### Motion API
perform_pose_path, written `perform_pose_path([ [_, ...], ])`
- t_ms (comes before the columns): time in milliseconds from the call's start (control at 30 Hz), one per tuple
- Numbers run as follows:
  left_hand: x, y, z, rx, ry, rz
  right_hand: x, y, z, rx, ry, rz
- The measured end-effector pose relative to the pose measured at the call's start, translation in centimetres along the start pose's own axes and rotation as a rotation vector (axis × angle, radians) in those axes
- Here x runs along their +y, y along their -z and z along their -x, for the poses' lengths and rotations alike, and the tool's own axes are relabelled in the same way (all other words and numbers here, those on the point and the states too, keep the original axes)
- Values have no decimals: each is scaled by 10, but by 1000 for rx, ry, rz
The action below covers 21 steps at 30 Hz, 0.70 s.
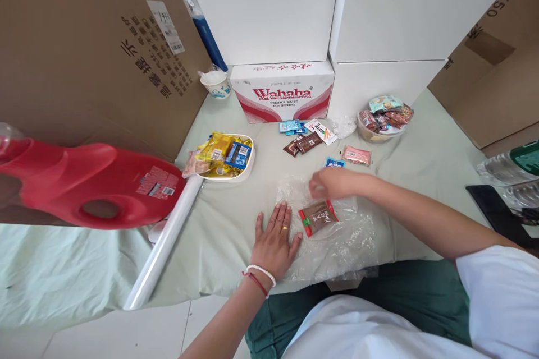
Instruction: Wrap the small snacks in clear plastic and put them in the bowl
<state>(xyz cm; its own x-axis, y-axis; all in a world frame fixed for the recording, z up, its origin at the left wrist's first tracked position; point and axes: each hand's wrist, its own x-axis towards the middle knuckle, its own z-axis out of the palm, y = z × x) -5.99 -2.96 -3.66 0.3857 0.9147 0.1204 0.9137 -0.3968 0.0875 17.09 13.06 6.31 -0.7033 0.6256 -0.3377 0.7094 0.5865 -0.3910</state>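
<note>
My left hand [274,238] lies flat with its fingers spread, pressing on the left edge of a clear plastic sheet [353,241]. On that sheet rests a brown snack packet [319,217] with red ends and a green corner. Just beyond the packet is my right hand [330,184], slightly blurred, fingers curled in and their tips hidden from me; what they hold, if anything, does not show. A blue packet [335,162] peeks out behind it, and a pink packet [356,155] lies to its right.
Brown sachets [309,143] and blue sachets [289,127] lie before a Wahaha carton [283,92]. Snacks fill a white bowl [249,165] at left and a clear bowl [374,134] at right. A film roll [166,244], red jug [92,179] and phone [497,213] flank the space.
</note>
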Motion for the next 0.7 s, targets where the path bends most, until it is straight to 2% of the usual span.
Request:
perform_pose_path([
  [100, 0, 0, 0, -3, 3, -1, 28, 45, -61, 260, -276, 63],
  [167, 0, 0, 0, -4, 4, -2, 46, 63, -101, 413, -397, 13],
  [267, 0, 0, -1, -2, 9, 0, 68, 70, -140, 496, -454, -44],
  [333, -1, 0, -1, 3, 11, 8, 81, 69, -142, 569, -455, -138],
  [433, -2, 0, -1, 11, 0, 30, 100, 64, -110, 766, -402, -305],
  [500, -3, 0, -1, 17, -7, 40, 115, 58, -74, 795, -375, -284],
  [567, -3, 0, -1, 24, -8, 39, 129, 45, -33, 694, -381, -169],
  [700, -3, -1, -2, 20, 0, 26, 147, 5, 35, 380, -292, 46],
])
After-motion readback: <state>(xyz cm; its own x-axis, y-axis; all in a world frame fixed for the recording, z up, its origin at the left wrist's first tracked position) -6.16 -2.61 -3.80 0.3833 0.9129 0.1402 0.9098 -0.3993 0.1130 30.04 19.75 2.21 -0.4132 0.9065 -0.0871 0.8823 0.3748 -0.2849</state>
